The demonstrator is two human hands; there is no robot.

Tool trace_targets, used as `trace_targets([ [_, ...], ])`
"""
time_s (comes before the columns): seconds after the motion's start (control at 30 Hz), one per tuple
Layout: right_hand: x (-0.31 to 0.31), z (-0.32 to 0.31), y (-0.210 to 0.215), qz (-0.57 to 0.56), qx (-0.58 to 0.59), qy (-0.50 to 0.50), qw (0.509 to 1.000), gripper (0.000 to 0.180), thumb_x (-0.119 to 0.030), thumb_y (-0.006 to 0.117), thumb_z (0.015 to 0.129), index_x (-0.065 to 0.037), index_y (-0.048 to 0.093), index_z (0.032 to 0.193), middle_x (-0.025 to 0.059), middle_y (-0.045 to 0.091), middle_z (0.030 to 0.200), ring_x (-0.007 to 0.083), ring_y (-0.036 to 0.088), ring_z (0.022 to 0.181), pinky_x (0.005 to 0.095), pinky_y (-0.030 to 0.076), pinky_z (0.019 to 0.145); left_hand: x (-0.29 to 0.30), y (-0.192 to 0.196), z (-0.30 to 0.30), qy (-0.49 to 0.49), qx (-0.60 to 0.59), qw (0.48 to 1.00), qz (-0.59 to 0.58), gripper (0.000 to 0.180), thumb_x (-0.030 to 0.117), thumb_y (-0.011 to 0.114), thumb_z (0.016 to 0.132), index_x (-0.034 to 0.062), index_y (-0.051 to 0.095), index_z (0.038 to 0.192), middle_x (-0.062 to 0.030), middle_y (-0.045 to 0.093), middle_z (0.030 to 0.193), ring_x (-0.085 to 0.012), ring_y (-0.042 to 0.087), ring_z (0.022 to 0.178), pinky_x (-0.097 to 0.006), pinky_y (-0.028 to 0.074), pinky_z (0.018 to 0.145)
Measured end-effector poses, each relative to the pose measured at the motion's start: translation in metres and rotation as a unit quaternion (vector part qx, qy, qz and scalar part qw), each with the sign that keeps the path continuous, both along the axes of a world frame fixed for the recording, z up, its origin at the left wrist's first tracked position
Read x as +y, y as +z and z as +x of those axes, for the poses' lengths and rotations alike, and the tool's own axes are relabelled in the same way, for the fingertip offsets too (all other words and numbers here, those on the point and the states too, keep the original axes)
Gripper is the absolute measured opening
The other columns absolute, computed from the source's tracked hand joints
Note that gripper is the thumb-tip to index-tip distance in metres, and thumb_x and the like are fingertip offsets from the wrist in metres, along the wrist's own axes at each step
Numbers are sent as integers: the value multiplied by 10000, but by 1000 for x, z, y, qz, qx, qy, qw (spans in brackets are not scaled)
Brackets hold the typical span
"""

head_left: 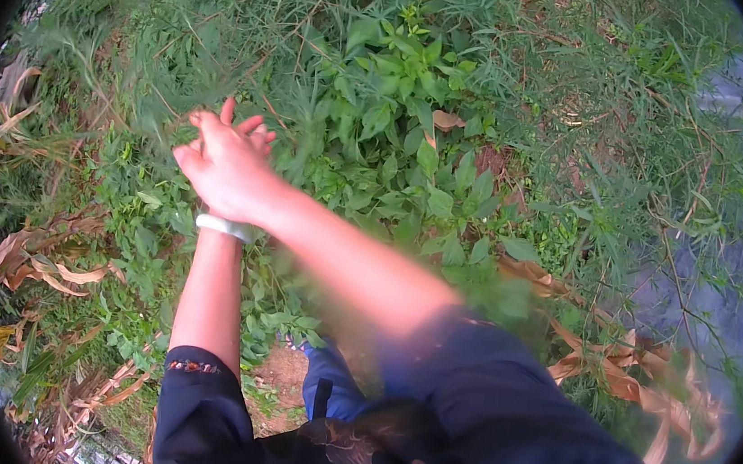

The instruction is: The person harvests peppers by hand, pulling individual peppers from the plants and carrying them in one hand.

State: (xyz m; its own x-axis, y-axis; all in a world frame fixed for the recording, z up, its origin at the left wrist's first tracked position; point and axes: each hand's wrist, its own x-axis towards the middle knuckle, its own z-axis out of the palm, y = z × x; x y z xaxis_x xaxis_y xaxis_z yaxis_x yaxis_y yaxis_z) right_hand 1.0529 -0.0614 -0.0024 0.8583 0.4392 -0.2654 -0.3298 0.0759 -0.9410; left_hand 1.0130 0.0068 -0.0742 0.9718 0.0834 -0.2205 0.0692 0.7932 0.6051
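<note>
My right arm reaches across from the right, so that my right hand lies over my left wrist and hides most of my left hand. A pale bracelet circles the left wrist just below. Several fingertips show at the upper edge of the overlapping hands, and I cannot tell for certain which hand each belongs to. Thin feathery green stems stand right beside the fingers, blurred by motion. Whether either hand grips a stem is not clear. Below the hands grow low leafy plants.
Broad-leaved green plants grow in the middle, with feathery weeds around them. Dry brown leaves lie at the right, and more dry stalks at the left. A greyish sheet-like surface shows at the far right. Bare soil is near my blue-clad leg.
</note>
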Motion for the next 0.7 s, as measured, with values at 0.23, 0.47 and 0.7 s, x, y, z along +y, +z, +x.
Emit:
trace_targets([
  [0.23, -177, 32, -65, -251, -2, 273, 929, 615, -564, 470, 889, -38, 605, 1177, 161, 555, 1280, 276, 520, 1198, 383, 405, 1003, -3, -13, 4, 74, 217, 920, 317, 621, 273, 502, 960, 129, 176, 1469, -157, 479, 1300, -243, 541, 1083, -366, 454, 919],
  [0.47, -340, 56, -178, -674, -1, 245, 697, 577, -325, 544, 884, -7, 378, 1336, 255, 472, 1311, 340, 494, 1204, 415, 394, 1019, 14, 16, -8, 64, 298, 901, 309, 535, 297, 489, 971, 57, 310, 1414, -138, 496, 1307, -234, 523, 1127, -371, 413, 968],
  [0.7, -486, -13, -199, -586, 135, 125, 789, 591, -362, 603, 851, 26, 477, 1278, 210, 563, 1217, 309, 566, 1103, 399, 452, 933, -87, 67, -20, -22, -88, 756, 649, 382, 85, 575, 868, -4, 528, 1236, -159, 560, 1228, -277, 536, 1146, -360, 401, 1004],
])
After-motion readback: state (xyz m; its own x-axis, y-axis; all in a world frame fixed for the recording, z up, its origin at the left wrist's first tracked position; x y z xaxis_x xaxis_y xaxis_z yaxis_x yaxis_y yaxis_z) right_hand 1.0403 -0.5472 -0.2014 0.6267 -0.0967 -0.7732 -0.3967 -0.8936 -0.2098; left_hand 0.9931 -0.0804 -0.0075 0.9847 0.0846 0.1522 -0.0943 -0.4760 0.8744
